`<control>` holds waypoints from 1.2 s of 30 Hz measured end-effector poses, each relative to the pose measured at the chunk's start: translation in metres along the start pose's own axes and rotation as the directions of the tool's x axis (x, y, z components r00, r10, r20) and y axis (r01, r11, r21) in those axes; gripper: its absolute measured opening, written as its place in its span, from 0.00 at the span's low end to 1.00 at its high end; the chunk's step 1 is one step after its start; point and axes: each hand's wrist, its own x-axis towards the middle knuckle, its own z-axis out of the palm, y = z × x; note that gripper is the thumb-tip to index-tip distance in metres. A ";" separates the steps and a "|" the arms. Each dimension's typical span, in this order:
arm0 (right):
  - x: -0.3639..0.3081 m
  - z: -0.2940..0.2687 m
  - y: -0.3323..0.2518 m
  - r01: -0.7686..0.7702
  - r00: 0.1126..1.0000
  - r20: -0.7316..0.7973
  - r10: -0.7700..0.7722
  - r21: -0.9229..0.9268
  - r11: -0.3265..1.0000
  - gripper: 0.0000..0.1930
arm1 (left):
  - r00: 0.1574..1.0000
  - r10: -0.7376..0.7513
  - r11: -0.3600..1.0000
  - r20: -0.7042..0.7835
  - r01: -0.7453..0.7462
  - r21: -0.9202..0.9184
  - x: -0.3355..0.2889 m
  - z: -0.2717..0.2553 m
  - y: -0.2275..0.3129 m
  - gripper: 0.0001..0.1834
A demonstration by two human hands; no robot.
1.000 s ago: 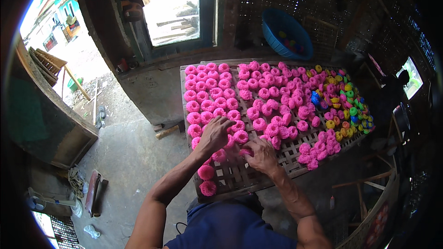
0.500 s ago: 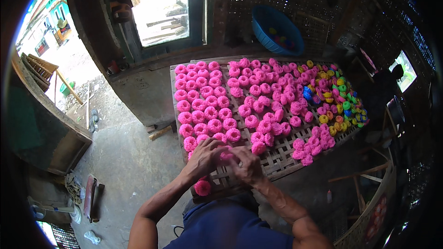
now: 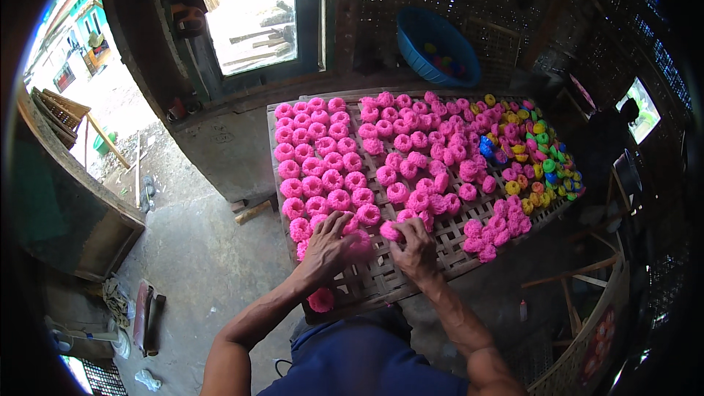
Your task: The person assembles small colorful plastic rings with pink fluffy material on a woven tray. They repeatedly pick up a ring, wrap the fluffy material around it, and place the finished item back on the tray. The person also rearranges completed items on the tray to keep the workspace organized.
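A woven slatted rack point(image 3: 364, 284) carries rows of pink, ruffled round pieces point(image 3: 338, 199) with hollow centres. Over its near left part, my left hand point(image 3: 326, 251) has its fingers curled around a slightly blurred pink ruffled piece point(image 3: 359, 244). My right hand point(image 3: 416, 251), just to the right, pinches another pink ruffled piece point(image 3: 391, 231) between thumb and fingers. A single pink piece point(image 3: 320, 299) lies by the rack's near left corner, below my left wrist. Looser pink pieces point(image 3: 456, 139) are heaped at the middle.
Mixed yellow, green, blue and pink pieces point(image 3: 541, 154) cover the rack's right end. Behind it, a blue tub point(image 3: 440, 55) holds a few coloured pieces. A low wall point(image 3: 224, 150) and window stand at the back left. A wooden frame point(image 3: 572, 286) stands at the right.
My right hand has moved right, away from my left, and now shows a pink piece in its fingers. My left hand has stayed almost in place, with a pink piece at its fingertips.
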 end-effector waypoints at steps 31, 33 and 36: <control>-0.024 0.018 -0.075 0.111 0.939 0.285 -0.192 0.277 0.954 0.15 | 0.778 -0.527 0.828 -0.342 0.379 -0.412 -0.076 -0.054 0.008 0.14; -0.025 0.025 -0.081 0.179 0.918 0.307 -0.251 0.243 0.953 0.16 | 0.797 -0.490 0.854 -0.353 0.359 -0.376 -0.079 -0.050 0.014 0.15; -0.026 0.023 -0.082 0.127 0.924 0.320 -0.211 0.263 0.956 0.18 | 0.859 -0.426 0.878 -0.283 0.317 -0.359 -0.083 -0.042 0.022 0.17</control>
